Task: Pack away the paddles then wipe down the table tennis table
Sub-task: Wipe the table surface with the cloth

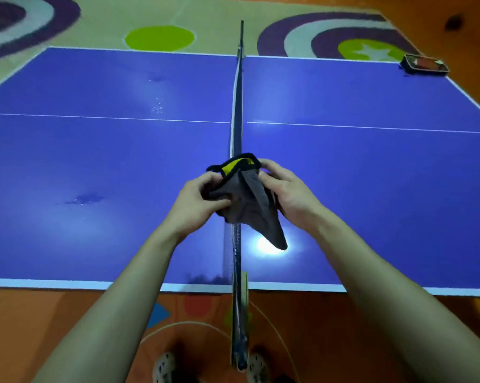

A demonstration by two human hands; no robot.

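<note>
Table tennis table (pixel 95 161) is blue with white lines and it fills most of the view, seen from one long side, with the net (pixel 236 106) running away from the person through the middle. Both hands are raised over the net, close to the near edge, and they hold one cloth (pixel 244 200) between them. It is a grey cloth with a black border, and a yellow patch shows at its top. The left hand (pixel 202 197) grips the left part of the cloth with the fingers curled into the fabric and the thumb on top. The right hand (pixel 288 194) pinches the right upper edge, with the fingers bent around it. One corner of the cloth hangs down in a point to the right of the net, above a bright reflection of light (pixel 266 244) on the right half of the table. On the left half there is a small wet patch (pixel 84 200) and, farther away, some small drops (pixel 157 107). At the far right corner of the table sits a black case (pixel 407 67) that is open on top, and a red paddle (pixel 424 63) lies inside it. I cannot tell how many paddles it contains. Behind the table lies a rug (pixel 158 38) with green circles and purple rings. The floor (pixel 67 313) on the near side is orange, and the tips of the person's shoes (pixel 164 366) show at the bottom.
</note>
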